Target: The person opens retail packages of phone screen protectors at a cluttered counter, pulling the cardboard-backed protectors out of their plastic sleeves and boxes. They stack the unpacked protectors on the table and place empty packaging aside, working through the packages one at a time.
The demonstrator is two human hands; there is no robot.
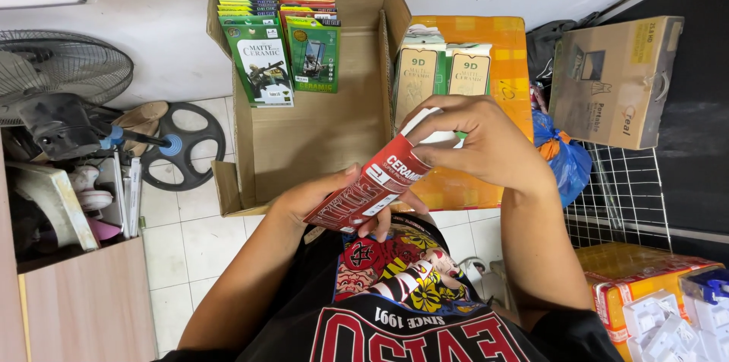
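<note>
A stack of flat red and white packets [372,183] is held tilted in front of my chest. My left hand [319,199] supports its lower end from underneath. My right hand [474,142] is closed over the upper end, fingers curled on the white top. Beyond the hands stands an open cardboard box [319,134] holding two rows of green packets [277,35] upright at its back left. Next to it an orange box [509,58] holds several beige packets [444,69].
A fan [61,73] and its round base [182,142] stand at the left beside clutter. A brown carton [615,77], a blue bag [562,157] and a wire rack [623,195] are at the right. White plastic pieces [676,328] lie at the lower right.
</note>
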